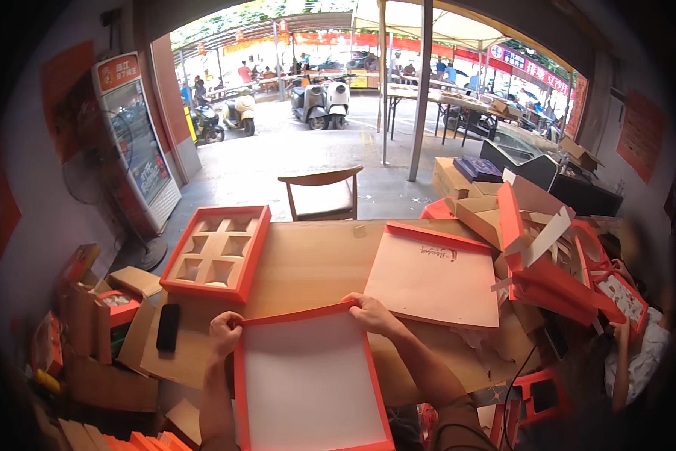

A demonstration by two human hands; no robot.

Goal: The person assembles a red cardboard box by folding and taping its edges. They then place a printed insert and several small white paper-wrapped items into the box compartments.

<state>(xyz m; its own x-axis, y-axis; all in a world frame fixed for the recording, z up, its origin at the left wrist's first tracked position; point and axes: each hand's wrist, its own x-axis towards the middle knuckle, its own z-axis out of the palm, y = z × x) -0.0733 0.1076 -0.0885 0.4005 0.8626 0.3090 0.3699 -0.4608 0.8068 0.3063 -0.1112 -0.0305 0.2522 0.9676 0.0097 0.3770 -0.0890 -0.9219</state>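
Observation:
Between my hands is a shallow box lid (308, 376) with a red rim and a white inside, tilted at the table's near edge. My left hand (226, 332) is closed on its far left corner. The far right corner is pinched by my right hand (371, 313). Beyond my left hand lies a red box (258, 252) with a beige insert (224, 245) of several square compartments. A flat pale pink box panel (430, 279) with a red edge rests to the right, past my right hand. Near my left wrist is a black phone (168, 328).
Red boxes and torn cardboard (545, 263) are heaped at the table's right. Opened cartons (124, 331) stand at the left. A wooden chair (321, 181) is across the table. At far right another person's hand (621, 331) is beside a red tray (622, 299); a red stool (530, 398) stands below.

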